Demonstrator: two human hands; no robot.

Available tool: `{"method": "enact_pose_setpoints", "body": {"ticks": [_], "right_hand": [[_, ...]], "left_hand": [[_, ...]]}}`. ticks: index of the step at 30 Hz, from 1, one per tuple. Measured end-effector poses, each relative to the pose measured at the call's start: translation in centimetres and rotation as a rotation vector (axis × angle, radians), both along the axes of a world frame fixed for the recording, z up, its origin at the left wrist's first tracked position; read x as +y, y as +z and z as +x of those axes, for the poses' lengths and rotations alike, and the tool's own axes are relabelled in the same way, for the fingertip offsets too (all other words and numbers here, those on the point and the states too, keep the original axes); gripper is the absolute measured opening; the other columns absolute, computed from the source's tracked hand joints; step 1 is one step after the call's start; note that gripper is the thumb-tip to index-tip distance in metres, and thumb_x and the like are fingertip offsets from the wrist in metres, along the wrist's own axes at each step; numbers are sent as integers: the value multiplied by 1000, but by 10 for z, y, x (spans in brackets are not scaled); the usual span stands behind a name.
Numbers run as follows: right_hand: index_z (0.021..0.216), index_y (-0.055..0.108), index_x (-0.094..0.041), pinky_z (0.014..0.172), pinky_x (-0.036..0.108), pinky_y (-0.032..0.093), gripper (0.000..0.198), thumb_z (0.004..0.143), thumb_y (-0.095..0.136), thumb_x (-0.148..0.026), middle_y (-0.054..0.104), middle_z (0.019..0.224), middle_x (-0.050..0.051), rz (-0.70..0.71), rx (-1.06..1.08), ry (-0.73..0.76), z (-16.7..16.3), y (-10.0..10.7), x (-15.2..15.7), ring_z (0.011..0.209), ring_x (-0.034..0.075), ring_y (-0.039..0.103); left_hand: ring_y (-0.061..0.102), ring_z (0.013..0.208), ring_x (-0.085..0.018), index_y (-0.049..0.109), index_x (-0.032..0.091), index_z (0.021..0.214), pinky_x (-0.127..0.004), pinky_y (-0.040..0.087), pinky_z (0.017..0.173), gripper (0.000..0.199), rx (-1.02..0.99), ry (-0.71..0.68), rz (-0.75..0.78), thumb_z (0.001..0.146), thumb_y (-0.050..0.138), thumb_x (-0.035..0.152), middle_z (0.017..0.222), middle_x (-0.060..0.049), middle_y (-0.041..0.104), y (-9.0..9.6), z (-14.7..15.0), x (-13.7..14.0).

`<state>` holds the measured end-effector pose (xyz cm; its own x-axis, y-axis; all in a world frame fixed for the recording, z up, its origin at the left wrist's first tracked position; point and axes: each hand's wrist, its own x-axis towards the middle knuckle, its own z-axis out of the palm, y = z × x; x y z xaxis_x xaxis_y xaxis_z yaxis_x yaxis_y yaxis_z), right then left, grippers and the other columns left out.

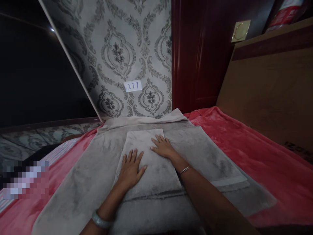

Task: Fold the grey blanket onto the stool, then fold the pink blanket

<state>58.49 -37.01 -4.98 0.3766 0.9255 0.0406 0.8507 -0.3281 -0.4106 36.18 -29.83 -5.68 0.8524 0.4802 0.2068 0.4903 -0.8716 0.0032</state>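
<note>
A light grey plush cloth (156, 176), folded into a narrow panel, lies over a larger grey plush cloth (80, 182) spread on a red blanket. My left hand (131, 169) rests flat on the panel's left side, fingers spread and pointing away from me. Farther up, near the panel's right edge, my right hand (162, 147) also presses flat with its fingers apart. Neither hand grips anything. At the far end, the larger cloth's edge is rumpled up against the wall.
The red blanket (244, 140) shows on both sides. A large cardboard box (269, 88) stands at the right, beside a dark red door panel (195, 58). A black screen (39, 65) leans at the left. Patterned wallpaper carries a paper label (133, 86) reading 277.
</note>
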Motion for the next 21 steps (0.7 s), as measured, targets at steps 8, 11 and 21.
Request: {"method": "enact_pose_setpoints", "body": {"ticks": [8,11,21], "right_hand": [[157,30,-26,120,52,8,68,97,37,-59,13,167,8,-4,-8,-3,-1,2,-2,153,30,7],[157,30,-27,120,52,8,68,97,36,-59,13,167,8,-5,-15,-5,-1,2,-2,153,30,6],[159,22,-21,121,47,6,75,97,29,-62,7,167,9,-49,-8,-47,10,4,4,154,23,3]], "left_hand": [[28,148,-33,42,20,150,-61,22,117,62,211,8,-186,96,40,51,158,-18,34,51,26,34],[30,148,-30,42,19,149,-58,23,117,60,252,41,-205,97,38,49,156,-17,38,65,54,61],[19,152,-31,32,20,155,-60,17,119,63,127,178,-10,99,29,49,163,-13,24,18,89,78]]}}
